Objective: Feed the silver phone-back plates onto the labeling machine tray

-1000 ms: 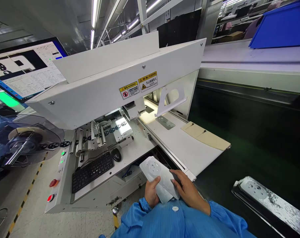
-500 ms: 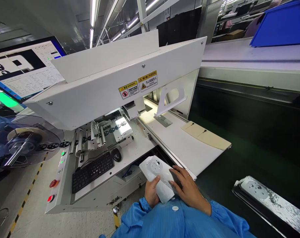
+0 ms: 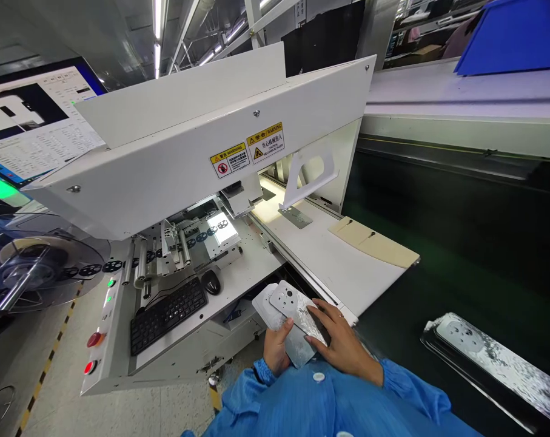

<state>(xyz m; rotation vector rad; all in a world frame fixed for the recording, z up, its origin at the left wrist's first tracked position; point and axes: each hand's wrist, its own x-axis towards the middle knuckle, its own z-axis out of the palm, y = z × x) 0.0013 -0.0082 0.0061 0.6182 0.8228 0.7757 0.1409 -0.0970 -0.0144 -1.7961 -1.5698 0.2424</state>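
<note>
In front of my chest, my left hand grips a pale grey phone back panel by its lower edge, thumb on top; there may be more than one in that stack. Across it lies another phone back panel with camera holes, its surface speckled white and grey. My right hand has its thumb and fingers on the long edges of this upper panel, which is turned at an angle to the one below. Its far end overlaps the lower panel. The undersides are hidden.
A white machine with warning labels stands ahead, its pale belt carrying a grey panel. Keyboard and mouse sit at left. A black tray of similar panels lies right, on the dark belt.
The upper panel has shifted right and turned away from the lower one, with my right hand now around its edges. The view has moved slightly.
</note>
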